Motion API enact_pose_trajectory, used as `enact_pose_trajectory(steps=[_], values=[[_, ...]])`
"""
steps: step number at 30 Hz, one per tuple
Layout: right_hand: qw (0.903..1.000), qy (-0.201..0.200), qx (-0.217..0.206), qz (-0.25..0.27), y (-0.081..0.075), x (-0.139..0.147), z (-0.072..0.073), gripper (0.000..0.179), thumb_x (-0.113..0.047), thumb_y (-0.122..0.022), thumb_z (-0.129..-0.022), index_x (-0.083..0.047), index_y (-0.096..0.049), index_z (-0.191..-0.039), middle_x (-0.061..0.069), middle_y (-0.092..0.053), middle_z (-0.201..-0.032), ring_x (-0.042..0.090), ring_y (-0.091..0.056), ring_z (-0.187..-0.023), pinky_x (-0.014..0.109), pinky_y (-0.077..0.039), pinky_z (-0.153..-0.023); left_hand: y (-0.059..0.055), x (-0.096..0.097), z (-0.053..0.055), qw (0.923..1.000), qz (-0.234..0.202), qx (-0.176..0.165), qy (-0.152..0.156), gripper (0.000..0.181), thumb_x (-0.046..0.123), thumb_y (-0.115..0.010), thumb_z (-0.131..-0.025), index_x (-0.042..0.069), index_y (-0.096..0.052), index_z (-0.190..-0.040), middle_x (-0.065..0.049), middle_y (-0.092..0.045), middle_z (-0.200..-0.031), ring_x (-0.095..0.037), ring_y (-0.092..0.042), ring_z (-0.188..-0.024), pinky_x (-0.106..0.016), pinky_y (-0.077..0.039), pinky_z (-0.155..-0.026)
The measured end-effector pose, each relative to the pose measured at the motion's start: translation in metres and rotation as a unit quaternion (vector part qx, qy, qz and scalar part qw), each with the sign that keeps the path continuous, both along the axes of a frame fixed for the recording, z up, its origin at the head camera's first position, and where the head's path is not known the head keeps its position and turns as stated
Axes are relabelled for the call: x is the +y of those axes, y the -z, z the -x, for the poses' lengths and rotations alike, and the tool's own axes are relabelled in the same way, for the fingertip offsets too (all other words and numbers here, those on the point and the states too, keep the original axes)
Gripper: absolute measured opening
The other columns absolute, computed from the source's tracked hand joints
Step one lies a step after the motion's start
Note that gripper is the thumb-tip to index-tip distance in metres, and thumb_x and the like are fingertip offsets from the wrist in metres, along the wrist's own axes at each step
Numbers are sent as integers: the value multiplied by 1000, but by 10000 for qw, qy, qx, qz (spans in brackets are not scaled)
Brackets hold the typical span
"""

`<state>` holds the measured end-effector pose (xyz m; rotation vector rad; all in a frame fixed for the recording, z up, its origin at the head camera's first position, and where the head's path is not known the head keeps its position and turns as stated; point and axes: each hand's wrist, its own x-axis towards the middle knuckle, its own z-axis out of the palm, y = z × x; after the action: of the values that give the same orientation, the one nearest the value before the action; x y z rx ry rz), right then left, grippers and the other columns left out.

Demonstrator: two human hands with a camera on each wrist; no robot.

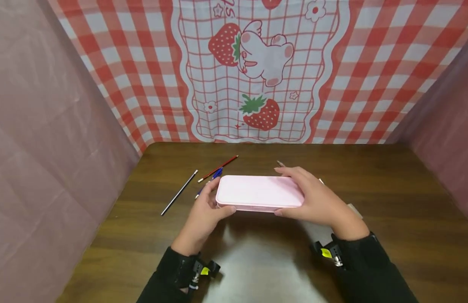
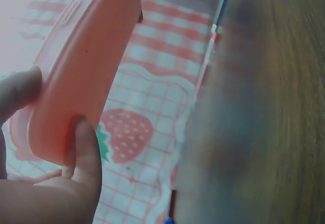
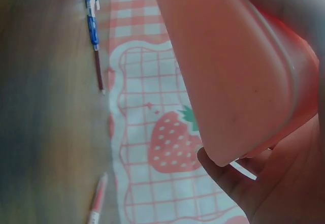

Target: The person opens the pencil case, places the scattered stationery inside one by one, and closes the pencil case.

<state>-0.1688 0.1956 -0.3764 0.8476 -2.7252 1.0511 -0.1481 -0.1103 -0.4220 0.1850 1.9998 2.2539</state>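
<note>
A closed pink pencil case (image 1: 259, 191) is held level above the wooden table, its long side towards me. My left hand (image 1: 205, 212) grips its left end, the thumb on the near side and the fingers around the far side. On the right end, my right hand (image 1: 313, 198) grips it in the same way. Seen from the left wrist, the case (image 2: 86, 66) shows its smooth underside and one seam, pinched between thumb and fingers. The right wrist view shows the case's underside (image 3: 228, 76) with fingers around its rounded end.
Left of the case lie a dark pencil (image 1: 179, 192), a red pencil (image 1: 219, 168) and a blue pen-like item (image 1: 217, 173), partly hidden. Another pencil (image 1: 280, 163) and a small pale block (image 1: 355, 210) lie near my right hand. A checked strawberry cloth (image 1: 150, 75) hangs behind the table (image 1: 389, 189).
</note>
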Motion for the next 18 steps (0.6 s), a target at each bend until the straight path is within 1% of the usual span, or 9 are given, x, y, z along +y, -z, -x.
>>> enact_pose_trajectory(steps=[3,5,7,12,16,18], values=[[9999,-132,98,-2,-2,0,-4,93,-54,-91,-72,-25,-49,-150,-4,-53,-142,16,-51,-123,49,-45,-99,-4,-2,-8,9987,-430,12,255,96,-5,-81,-83,10,-25,-161,-16,-39,-157,-32,-51,-133,-33,-50,-99],[9997,-214,138,47,-1,2,-8,91,-52,-92,-72,-25,-50,-149,-6,-54,-140,14,-51,-120,46,-46,-96,-4,0,-12,9965,-683,42,484,98,-6,-81,-83,12,-23,-161,-17,-39,-156,-32,-51,-132,-33,-49,-101],[9992,-338,187,73,0,3,-10,89,-50,-92,-72,-27,-51,-148,-7,-54,-139,12,-51,-119,43,-47,-94,-3,-1,-15,9946,-819,-15,635,101,-5,-82,-83,15,-21,-161,-17,-38,-155,-33,-52,-129,-35,-50,-100],[9972,-604,439,77,-5,1,-15,86,-46,-94,-71,-30,-55,-145,-9,-53,-138,11,-50,-119,40,-48,-90,-1,-1,-19,9924,-926,-225,775,110,1,-88,-79,18,-17,-162,-18,-34,-155,-33,-51,-125,-41,-54,-94],[9961,-644,593,-97,-11,-2,-20,83,-50,-92,-73,-27,-56,-145,-9,-53,-138,12,-51,-118,40,-49,-88,-1,1,-22,9901,-1067,-324,855,120,2,-89,-78,18,-6,-164,-21,-30,-156,-34,-52,-124,-40,-52,-97],[9958,-612,644,-198,-13,-3,-24,82,-53,-90,-74,-26,-57,-144,-9,-54,-137,13,-52,-117,41,-49,-88,0,2,-24,9889,-1137,-355,886,122,2,-89,-78,20,-5,-164,-21,-30,-157,-33,-51,-125,-38,-50,-100]])
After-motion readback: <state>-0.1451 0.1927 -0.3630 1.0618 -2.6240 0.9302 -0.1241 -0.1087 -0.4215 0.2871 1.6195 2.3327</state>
